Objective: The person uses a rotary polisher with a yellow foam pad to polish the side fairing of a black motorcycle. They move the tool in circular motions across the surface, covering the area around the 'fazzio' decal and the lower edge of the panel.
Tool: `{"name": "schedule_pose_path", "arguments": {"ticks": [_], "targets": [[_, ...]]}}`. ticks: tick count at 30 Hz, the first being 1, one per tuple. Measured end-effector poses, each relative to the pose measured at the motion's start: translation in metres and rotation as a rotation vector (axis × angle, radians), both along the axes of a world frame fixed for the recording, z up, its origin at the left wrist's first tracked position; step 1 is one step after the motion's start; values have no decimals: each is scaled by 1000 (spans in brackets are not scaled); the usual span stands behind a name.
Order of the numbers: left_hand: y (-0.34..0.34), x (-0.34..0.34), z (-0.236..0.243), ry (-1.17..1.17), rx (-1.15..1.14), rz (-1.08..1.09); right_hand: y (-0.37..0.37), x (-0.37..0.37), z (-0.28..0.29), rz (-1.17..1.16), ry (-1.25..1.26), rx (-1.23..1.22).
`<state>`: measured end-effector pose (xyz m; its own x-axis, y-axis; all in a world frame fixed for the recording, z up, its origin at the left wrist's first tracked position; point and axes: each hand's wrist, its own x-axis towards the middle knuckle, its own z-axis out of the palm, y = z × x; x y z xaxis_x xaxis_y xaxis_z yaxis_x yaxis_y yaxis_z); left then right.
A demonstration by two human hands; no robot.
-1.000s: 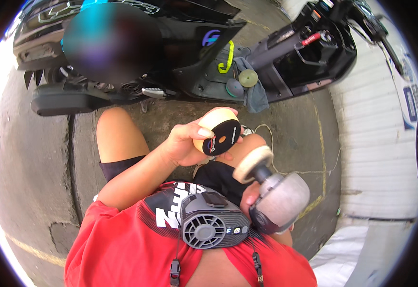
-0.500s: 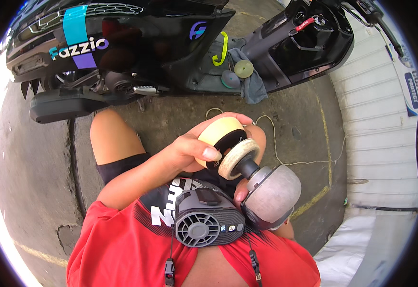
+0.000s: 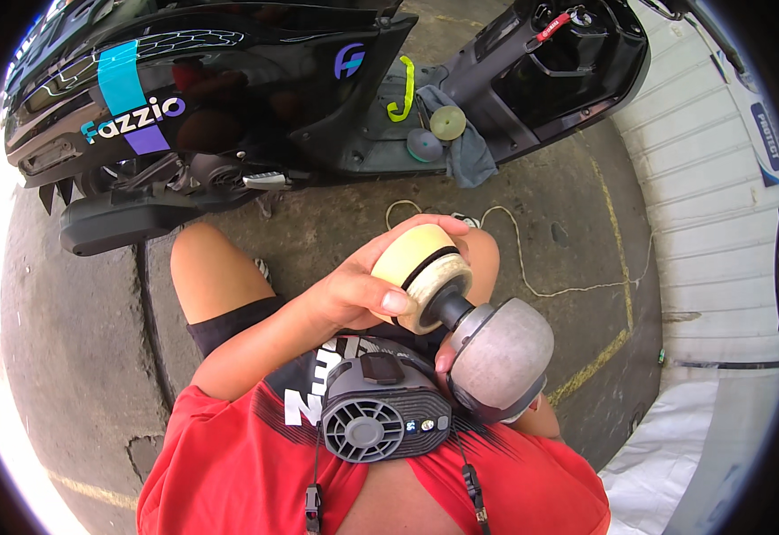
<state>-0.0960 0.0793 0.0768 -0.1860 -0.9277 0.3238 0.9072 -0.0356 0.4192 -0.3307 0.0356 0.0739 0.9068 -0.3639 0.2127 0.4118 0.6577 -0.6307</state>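
My left hand (image 3: 354, 294) clamps the cream foam pad (image 3: 420, 267) against the backing plate of the polisher (image 3: 496, 357), my right hand (image 3: 447, 357) wrapped under its grey body, grip mostly hidden; 1 rule: seat pad centred, flush.

scooter (image 3: 255, 98) ahead, cable (image 3: 532, 259) on ground (image 3: 77, 339)

I'm seeing a pale yellow foam pad (image 3: 418, 267) sitting tilted against the backing disc of a grey polisher (image 3: 496, 357), whose rounded body is lying just below-right of the pad.
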Motion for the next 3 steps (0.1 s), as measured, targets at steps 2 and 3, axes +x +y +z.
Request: {"name": "schedule_pose_path", "arguments": {"ticks": [2, 3], "targets": [[-4, -1, -2, 19, -28, -9, 0, 8, -7, -5, -96, 41], [-6, 0, -4, 5, -86, -13, -1, 9, -8, -3, -81, 16]]}}
